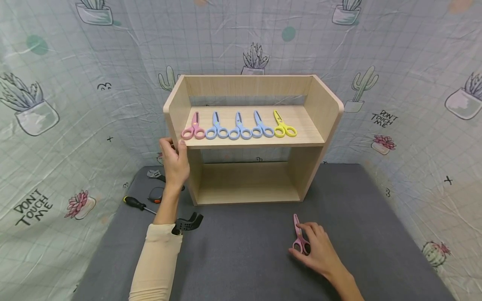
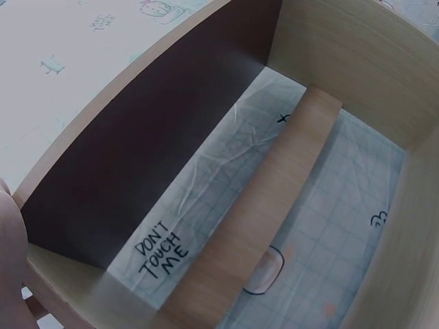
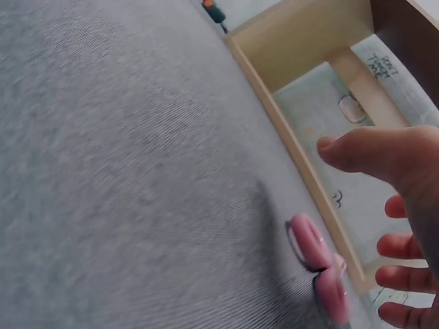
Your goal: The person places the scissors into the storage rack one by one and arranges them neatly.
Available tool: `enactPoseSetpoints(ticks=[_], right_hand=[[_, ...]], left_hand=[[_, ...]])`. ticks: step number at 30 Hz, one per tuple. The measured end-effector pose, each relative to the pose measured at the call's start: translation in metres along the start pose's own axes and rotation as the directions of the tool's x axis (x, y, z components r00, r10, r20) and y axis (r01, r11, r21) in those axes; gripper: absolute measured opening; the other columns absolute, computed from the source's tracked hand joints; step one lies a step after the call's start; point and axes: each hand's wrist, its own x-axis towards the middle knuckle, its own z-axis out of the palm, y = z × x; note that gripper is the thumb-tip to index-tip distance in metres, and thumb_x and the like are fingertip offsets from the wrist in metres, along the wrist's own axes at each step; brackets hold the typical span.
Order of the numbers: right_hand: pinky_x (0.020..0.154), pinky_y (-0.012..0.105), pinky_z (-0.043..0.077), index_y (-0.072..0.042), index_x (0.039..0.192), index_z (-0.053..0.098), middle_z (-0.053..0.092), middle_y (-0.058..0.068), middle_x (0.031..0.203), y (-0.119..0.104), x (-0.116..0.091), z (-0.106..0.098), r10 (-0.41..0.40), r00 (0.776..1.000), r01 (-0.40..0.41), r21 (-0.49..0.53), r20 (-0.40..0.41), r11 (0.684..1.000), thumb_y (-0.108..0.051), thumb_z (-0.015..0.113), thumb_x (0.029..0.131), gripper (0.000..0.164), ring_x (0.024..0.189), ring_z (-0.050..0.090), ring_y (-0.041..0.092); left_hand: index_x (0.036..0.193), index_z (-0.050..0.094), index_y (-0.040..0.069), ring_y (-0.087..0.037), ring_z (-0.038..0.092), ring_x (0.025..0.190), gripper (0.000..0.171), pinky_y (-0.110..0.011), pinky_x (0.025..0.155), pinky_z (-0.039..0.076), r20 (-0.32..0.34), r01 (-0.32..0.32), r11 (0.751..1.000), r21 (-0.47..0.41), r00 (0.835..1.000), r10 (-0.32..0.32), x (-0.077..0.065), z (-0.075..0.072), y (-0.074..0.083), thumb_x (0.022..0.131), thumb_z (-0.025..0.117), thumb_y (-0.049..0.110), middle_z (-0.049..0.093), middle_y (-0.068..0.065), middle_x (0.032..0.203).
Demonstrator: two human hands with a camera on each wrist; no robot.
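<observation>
A light wooden two-tier shelf (image 1: 244,183) stands on the grey table. My left hand (image 1: 176,165) grips its left side panel near the upper board, with the thumb on the front edge. In the left wrist view only part of that hand (image 2: 10,253) shows at the edge. On the upper board lies a row of scissors: pink scissors (image 1: 195,121), several blue scissors (image 1: 238,121) and yellow scissors (image 1: 280,121). Loose pink scissors (image 1: 297,228) are on the table by my right hand (image 1: 319,248). The right wrist view shows its thumb and fingers spread, apart from those scissors (image 3: 312,243).
Left of the shelf lie a screwdriver (image 1: 134,203), an adjustable wrench (image 1: 155,174) and a black and orange tool (image 1: 155,200), partly hidden by the left arm. A patterned cloth (image 1: 124,113) hangs around the table (image 1: 241,255).
</observation>
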Motion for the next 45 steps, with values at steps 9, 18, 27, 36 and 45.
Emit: enactPoseSetpoints(ticks=[9,18,27,36,45], right_hand=[[0.080,0.046,0.044,-0.011,0.124,0.064,0.059,0.002,0.106,0.004,-0.012,0.007,0.099,0.990,-0.093,-0.069,0.096,0.993,-0.052,0.088,0.063,0.078,0.101,0.055,0.025],[0.074,0.039,0.041,-0.010,0.120,0.065,0.061,0.002,0.103,0.007,-0.012,0.011,0.068,0.996,-0.062,-0.095,0.061,0.993,-0.047,0.088,0.065,0.071,0.095,0.055,0.022],[0.077,0.042,0.045,-0.004,0.118,0.066,0.062,0.002,0.099,0.005,-0.010,0.010,0.110,0.990,-0.103,-0.080,0.093,0.991,-0.044,0.087,0.068,0.068,0.093,0.055,0.019],[0.079,0.041,0.048,0.000,0.118,0.067,0.061,0.001,0.095,0.005,-0.010,0.010,0.169,0.980,-0.165,-0.042,0.102,0.985,-0.039,0.089,0.065,0.069,0.090,0.054,0.016],[0.080,0.041,0.048,-0.001,0.115,0.067,0.065,0.002,0.095,0.004,-0.009,0.008,0.160,0.984,-0.160,-0.009,0.075,0.987,-0.032,0.089,0.065,0.063,0.092,0.055,0.017]], left_hand=[[0.113,0.036,-0.006,-0.016,0.039,0.083,0.038,-0.033,0.072,0.033,0.007,0.006,1.000,-0.007,1.000,-0.006,-0.001,-0.001,0.000,0.098,0.041,0.029,0.040,-0.017,0.105],[0.113,0.036,-0.006,-0.015,0.039,0.084,0.038,-0.033,0.072,0.033,-0.011,0.017,1.000,-0.012,1.000,-0.017,0.000,-0.001,-0.001,0.098,0.042,0.028,0.040,-0.014,0.104],[0.112,0.036,-0.006,-0.015,0.039,0.085,0.038,-0.033,0.073,0.033,-0.010,0.016,1.000,-0.021,1.000,-0.017,0.000,0.000,0.000,0.098,0.043,0.028,0.040,-0.013,0.103],[0.112,0.036,-0.006,-0.015,0.039,0.087,0.037,-0.033,0.074,0.033,-0.007,0.012,1.000,-0.016,1.000,-0.012,0.000,0.000,-0.001,0.098,0.042,0.028,0.039,-0.016,0.106],[0.112,0.036,-0.006,-0.014,0.039,0.085,0.037,-0.032,0.073,0.033,-0.007,0.004,1.000,-0.014,1.000,-0.004,0.000,0.000,-0.001,0.098,0.042,0.028,0.040,-0.015,0.105]])
